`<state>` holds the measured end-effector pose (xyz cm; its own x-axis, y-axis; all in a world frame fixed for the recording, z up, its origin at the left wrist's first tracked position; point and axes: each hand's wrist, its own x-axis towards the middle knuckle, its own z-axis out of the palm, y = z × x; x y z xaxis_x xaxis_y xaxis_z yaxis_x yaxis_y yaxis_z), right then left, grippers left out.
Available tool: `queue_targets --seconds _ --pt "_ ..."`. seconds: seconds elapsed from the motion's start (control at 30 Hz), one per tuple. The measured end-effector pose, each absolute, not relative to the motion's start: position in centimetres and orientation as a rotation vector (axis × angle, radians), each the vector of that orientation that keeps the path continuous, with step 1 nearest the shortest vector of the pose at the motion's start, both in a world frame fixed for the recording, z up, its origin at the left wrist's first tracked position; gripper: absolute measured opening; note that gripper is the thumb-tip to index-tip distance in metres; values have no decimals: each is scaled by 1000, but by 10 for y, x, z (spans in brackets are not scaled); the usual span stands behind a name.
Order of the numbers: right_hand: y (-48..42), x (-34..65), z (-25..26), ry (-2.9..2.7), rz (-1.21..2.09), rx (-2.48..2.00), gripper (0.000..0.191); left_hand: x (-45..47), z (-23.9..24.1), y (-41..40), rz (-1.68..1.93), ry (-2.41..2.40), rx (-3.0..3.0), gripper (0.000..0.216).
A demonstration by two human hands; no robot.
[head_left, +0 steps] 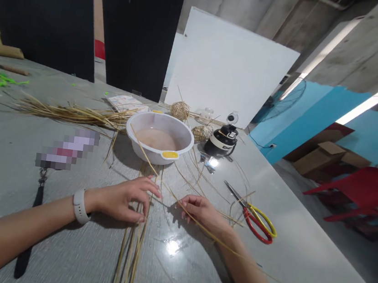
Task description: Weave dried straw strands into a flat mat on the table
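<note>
From here I see the left hand (126,199), fingers (140,196) loosely parted, over plant strips (137,252) on the counter (74,260); one long strip (199,224) crosses the curled right hand (203,211), though I cannot tell whether it's gripped.

tall black rectangular panels (136,34) and white rectangular board (228,68) behind glossy grey desk (314,271) | blue-painted wall (326,117) under bare grey concrete (375,49) | right: red plastic chair (372,187), brown cardboard boxes (321,160) | slanting bright white strips (372,106)

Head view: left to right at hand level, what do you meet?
Narrow black strap, white wristband, left hand, right hand, metal scissors with red and yellow handles, red plastic chair.
</note>
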<state>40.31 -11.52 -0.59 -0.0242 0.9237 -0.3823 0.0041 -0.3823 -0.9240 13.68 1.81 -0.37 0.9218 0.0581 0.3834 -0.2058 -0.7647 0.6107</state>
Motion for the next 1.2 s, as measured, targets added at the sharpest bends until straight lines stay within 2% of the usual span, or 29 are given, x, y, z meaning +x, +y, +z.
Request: queue_targets --seconds 0.17,0.37,0.7,0.93,1.2 --pt "-115 405 -5 -955 1475 -1434 42 139 -4 16 893 12 2279 1" --pt "-113 409 -3 -841 1402 -1338 45 143 -1 15 1141 290 2058 10" --pt "-120 420 -7 -1081 1494 -1263 45 152 -1 20 982 669 1358 24" --pt "-119 411 2 -1429 1661 -1434 41 153 0 18 888 603 1360 25" --pt "-118 412 -6 -1373 1469 -1585 40 146 -5 21 723 509 1388 40"
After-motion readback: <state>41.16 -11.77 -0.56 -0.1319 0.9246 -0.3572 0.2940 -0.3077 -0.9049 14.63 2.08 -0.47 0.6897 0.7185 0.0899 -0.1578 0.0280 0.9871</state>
